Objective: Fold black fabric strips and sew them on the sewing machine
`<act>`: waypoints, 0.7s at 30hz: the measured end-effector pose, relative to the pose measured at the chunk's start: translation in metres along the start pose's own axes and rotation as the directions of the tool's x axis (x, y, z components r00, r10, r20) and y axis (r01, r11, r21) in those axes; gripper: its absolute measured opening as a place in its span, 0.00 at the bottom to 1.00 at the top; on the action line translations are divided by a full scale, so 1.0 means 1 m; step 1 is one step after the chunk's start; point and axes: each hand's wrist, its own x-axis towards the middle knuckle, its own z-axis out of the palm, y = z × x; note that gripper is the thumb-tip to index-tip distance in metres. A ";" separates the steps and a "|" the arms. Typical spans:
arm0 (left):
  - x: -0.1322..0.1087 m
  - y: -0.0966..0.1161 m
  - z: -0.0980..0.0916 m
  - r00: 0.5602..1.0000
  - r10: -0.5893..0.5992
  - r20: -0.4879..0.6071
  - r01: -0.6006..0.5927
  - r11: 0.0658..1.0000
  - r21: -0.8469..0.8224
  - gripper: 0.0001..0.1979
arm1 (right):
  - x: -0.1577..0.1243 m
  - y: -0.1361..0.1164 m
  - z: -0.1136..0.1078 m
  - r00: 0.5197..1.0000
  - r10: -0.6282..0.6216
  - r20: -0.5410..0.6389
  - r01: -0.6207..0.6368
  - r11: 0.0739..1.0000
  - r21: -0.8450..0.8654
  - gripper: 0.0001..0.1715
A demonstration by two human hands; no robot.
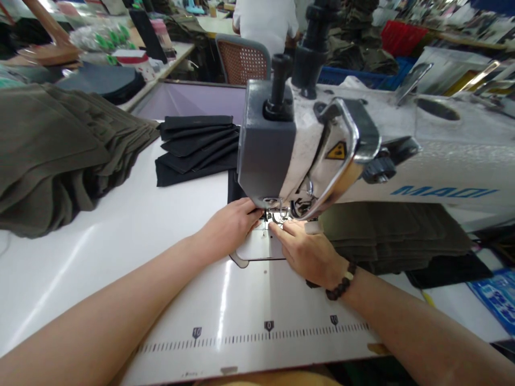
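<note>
Black cloth (232, 188) shows as a narrow strip just behind the left hand (231, 225). It seems to run under the grey head of the sewing machine (267, 155), which hides most of it.

The left hand lies on the white table (132, 230) with its fingertips tucked in at the presser foot (276, 216), beside the pale needle plate (257, 247). The right hand (308, 252) comes in from the other side, its forefinger laid up against the same foot and a dark bead bracelet (341, 285) on its wrist. Both hands have their fingers drawn close together at the foot. The machine's overhang and chrome guard cover the tips, so I cannot tell whether either hand pinches anything.

A stack of folded black pieces (197, 147) lies beyond the left hand, well apart from it. A heap of olive fabric (60, 155) fills the left of the table. More olive fabric (394, 236) lies flat under the machine's arm, just beside the right hand. A printed ruler scale (265, 336) runs along the near edge of the table, between the two forearms.

Farther back, a person in a white top (267, 21) sits on a chair with a woven back (241, 60). A blue crate (362, 79) and a red basket (402, 37) stand behind the machine.
</note>
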 end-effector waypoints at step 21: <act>-0.021 0.038 -0.018 0.964 -0.076 0.257 0.058 0.996 0.075 0.15 | -0.002 0.003 -0.001 0.997 -0.071 0.008 0.071 0.997 0.014 0.20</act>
